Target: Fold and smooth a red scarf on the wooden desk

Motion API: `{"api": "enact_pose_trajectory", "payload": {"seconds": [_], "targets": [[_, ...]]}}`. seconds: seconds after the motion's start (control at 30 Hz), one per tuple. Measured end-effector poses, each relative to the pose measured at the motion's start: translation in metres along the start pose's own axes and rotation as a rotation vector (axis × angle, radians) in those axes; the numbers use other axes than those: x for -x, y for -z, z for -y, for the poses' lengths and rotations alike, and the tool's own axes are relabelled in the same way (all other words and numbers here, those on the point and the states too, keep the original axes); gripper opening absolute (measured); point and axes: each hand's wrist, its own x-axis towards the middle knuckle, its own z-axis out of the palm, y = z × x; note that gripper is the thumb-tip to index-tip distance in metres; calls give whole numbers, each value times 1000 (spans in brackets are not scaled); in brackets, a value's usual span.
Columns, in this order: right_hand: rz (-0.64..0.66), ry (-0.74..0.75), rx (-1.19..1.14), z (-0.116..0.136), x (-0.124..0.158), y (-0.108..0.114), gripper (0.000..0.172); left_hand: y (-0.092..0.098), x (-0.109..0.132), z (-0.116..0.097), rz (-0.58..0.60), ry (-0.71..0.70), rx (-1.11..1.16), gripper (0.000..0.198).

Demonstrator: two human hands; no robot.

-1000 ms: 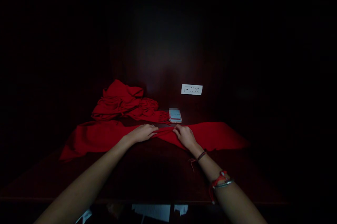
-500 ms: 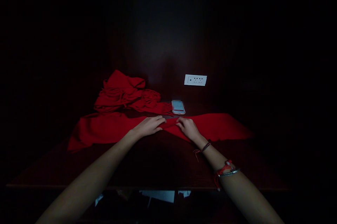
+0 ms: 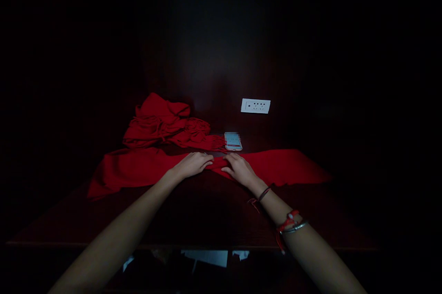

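Observation:
A long red scarf [image 3: 283,165] lies spread from left to right across the table, bunched narrow in its middle. My left hand [image 3: 194,164] grips the gathered part from the left, thumb and fingers closed on the cloth. Close by on the right, my right hand [image 3: 240,169] has its fingers bent over the same bunched stretch, thumb on the near side. A short piece of gathered cloth shows between the two hands. Fingertips on both hands are partly hidden in the fabric.
Behind the scarf's left half sits a crumpled red fringed pile of cloth [image 3: 162,121]. A phone [image 3: 233,141] with a lit screen lies beyond my hands. On the back wall is a white socket plate [image 3: 255,106]. White papers [image 3: 207,257] show below the table's front edge [image 3: 155,245].
My right hand has moved left along the scarf, nearer my left hand, and the gap between them has narrowed. My left hand has shifted slightly left. The pile and phone stay in place.

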Motion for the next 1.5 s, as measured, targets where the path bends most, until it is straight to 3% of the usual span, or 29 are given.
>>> {"api": "enact_pose_trajectory", "payload": {"seconds": [0.13,0.37,0.53,0.73,0.93,1.2,1.37,1.5], "targets": [[31,-7,53,7,-7,-3,18,2,-2,-2,27,25,-34,23],[30,-37,105,8,-7,-1,24,8,0,-5,52,48,-91,29],[0,-39,121,8,-6,-2,21,5,-3,-16,-18,2,-52,29],[-62,1,64,2,-3,1,20,-2,-5,-17,-70,79,-24,25],[-41,-11,190,0,0,4,23,-1,-6,-16,-47,147,-8,28],[-103,64,225,18,3,12,24,8,2,0,75,165,318,44],[54,32,157,41,11,22,26,-8,6,20,-2,308,207,42],[183,-73,164,43,14,22,23,-24,14,30,221,377,139,49]]}}
